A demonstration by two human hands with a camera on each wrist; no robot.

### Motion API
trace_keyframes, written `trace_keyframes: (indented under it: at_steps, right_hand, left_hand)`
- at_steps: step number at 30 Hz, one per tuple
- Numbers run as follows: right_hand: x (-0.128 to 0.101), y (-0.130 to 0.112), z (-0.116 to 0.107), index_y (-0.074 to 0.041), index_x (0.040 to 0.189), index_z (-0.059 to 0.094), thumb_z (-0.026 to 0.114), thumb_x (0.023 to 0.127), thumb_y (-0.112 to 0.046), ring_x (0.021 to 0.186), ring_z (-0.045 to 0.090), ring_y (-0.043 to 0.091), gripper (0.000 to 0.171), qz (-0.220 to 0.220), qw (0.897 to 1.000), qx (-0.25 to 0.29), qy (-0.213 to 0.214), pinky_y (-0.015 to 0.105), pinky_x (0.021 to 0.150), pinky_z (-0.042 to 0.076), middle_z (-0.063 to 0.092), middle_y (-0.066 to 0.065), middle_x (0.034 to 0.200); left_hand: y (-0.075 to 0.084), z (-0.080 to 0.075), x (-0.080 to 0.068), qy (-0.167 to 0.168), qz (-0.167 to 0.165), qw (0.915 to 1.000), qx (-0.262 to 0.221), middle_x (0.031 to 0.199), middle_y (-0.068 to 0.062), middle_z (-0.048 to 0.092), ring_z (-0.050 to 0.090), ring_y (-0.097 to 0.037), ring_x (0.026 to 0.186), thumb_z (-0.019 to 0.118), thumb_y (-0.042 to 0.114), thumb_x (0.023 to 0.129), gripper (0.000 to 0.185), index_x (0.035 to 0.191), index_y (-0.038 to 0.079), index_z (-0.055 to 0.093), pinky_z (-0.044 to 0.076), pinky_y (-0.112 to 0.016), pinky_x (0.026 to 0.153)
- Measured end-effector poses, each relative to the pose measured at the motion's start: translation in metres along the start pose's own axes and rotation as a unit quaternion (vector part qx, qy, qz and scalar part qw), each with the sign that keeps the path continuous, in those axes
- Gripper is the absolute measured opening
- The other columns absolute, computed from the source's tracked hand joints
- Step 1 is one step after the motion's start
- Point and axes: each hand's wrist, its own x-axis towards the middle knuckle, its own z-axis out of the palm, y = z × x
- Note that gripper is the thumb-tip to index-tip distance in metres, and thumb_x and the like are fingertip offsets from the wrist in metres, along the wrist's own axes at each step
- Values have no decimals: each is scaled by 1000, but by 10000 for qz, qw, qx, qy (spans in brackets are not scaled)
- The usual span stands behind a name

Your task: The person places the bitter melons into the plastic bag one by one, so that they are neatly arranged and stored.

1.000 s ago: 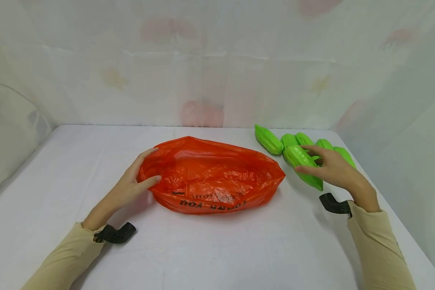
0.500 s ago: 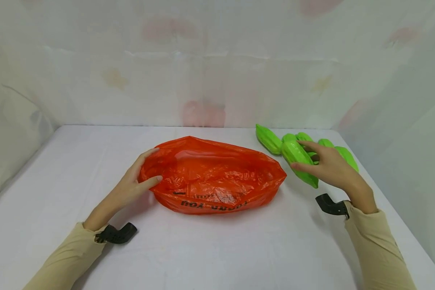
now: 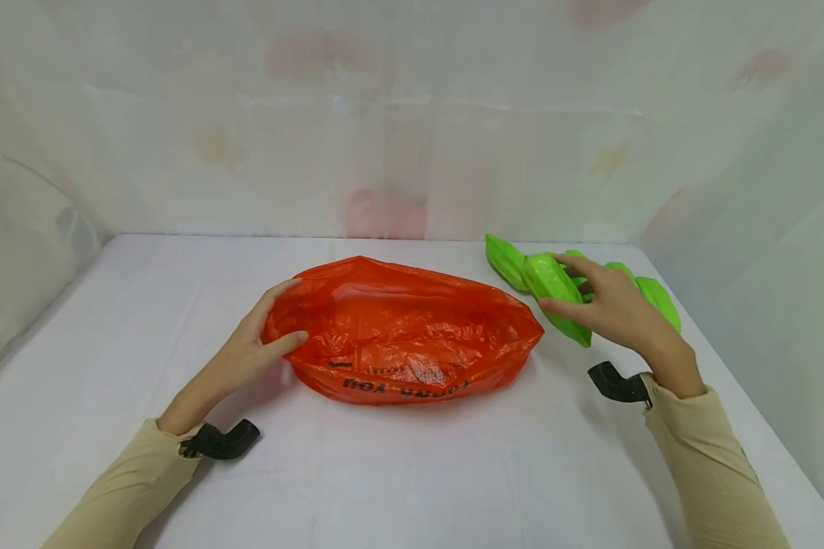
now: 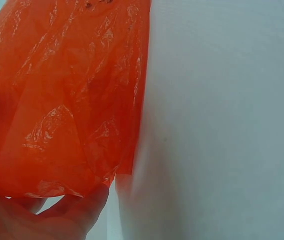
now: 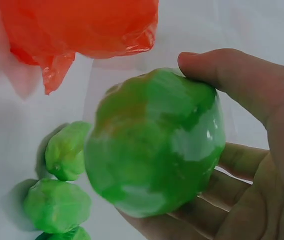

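An orange plastic bag (image 3: 401,332) lies open on the white table (image 3: 412,465), its mouth facing up. My left hand (image 3: 264,335) pinches the bag's left rim between thumb and fingers; the left wrist view shows the bag's film (image 4: 62,95) above my thumb. My right hand (image 3: 607,305) grips a green ridged gourd (image 3: 552,293) and holds it off the table just right of the bag. In the right wrist view the gourd (image 5: 156,142) fills my palm, with the bag's corner (image 5: 82,30) beyond it.
Several more green gourds (image 3: 648,293) lie in a row at the table's back right, one (image 3: 504,261) near the bag's far end; two show as gourds (image 5: 62,172) under my right hand. Draped white sheeting (image 3: 384,114) walls the table.
My right hand closed on one green gourd, lifted it off the table and carried it up and slightly left toward the bag. The left hand and bag stayed put.
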Motion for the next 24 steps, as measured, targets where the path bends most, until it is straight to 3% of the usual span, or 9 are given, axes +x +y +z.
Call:
trace_keyframes:
  at_steps: [8,24]
  right_hand:
    - [3,-16,-3,-13,149,43,71,89,-41,106,66,45,71,-162,9998,32,133,54,87,56,60,25,129]
    - [12,-45,3,-20,146,46,74,88,-33,106,66,35,65,-436,9980,446,55,44,81,59,61,13,129]
  left_hand:
    - [-1,0,1,9,16,10000,-16,157,-16,34,35,-40,142,60,10,95,69,155,17,26,30,-70,112]
    - [0,0,1,37,89,10000,-1,156,-17,34,36,-39,141,60,8,95,70,155,17,25,30,-70,112]
